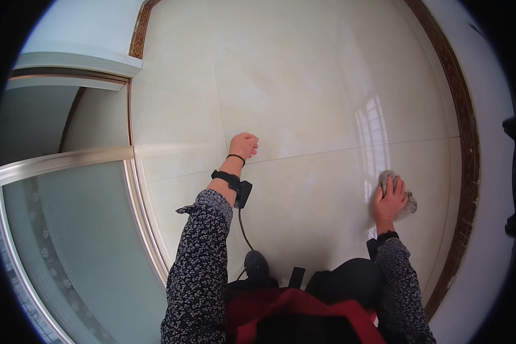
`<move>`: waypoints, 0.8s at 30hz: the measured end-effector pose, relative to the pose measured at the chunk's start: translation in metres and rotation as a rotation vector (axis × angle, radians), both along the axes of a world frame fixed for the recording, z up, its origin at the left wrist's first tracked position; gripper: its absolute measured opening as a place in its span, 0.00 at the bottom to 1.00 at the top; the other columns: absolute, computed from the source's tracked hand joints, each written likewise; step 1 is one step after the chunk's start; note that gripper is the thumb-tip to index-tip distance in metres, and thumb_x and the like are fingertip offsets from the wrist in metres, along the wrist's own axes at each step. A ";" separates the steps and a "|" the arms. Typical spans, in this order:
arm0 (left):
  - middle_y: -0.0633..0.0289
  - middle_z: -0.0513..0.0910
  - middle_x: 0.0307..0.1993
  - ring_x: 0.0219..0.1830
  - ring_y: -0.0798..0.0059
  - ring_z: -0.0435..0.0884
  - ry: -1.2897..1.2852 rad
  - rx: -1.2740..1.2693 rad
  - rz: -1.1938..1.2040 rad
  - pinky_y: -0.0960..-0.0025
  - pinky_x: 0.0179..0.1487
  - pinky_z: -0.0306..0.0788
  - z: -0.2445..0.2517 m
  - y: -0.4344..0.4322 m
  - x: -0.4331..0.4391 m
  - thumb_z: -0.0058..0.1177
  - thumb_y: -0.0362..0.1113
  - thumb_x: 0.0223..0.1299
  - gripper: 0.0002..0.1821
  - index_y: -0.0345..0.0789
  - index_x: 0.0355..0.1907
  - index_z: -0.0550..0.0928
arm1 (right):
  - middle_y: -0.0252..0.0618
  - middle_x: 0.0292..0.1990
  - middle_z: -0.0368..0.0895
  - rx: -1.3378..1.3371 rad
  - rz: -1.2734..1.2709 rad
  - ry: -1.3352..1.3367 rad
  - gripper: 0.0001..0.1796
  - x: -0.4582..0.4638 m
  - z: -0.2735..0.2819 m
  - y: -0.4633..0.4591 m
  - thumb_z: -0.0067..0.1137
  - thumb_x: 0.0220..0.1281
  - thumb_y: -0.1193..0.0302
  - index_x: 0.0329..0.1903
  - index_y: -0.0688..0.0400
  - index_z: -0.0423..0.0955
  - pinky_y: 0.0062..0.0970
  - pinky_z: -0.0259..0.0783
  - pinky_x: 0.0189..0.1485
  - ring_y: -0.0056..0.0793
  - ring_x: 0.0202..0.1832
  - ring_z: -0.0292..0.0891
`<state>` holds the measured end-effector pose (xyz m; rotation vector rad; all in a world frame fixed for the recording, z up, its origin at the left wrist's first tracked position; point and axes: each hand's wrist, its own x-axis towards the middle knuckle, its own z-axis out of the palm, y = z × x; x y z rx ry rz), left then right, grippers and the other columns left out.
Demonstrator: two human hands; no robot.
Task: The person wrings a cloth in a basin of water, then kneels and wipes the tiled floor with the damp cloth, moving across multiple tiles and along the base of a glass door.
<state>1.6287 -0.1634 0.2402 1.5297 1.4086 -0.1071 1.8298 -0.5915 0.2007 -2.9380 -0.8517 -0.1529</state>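
My right hand (390, 201) presses a crumpled grey cloth (408, 206) against the glossy cream tiled floor (301, 99), near the right-hand wall. Parts of the cloth stick out past my fingertips and to the right of the hand. My left hand (243, 145) is over the floor nearer the middle, its fingers curled inward with nothing visible in them. A thin black band circles that wrist, and a strapped black device (243, 194) with a cable sits on the forearm.
Brown patterned skirting (466, 142) runs along the white wall on the right. At left stand a frosted glass sliding door (90, 241) in a metal frame and a doorway. My dark shoe (256, 264) and bent knee are at the bottom. A cable hangs beside the shoe.
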 end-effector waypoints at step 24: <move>0.60 0.78 0.16 0.12 0.76 0.70 0.109 -0.104 0.297 0.72 0.16 0.66 -0.022 -0.003 0.056 0.60 0.39 0.52 0.13 0.30 0.22 0.80 | 0.41 0.62 0.63 0.024 0.036 -0.001 0.28 -0.001 0.003 0.003 0.52 0.53 0.60 0.59 0.50 0.68 0.52 0.52 0.60 0.45 0.63 0.58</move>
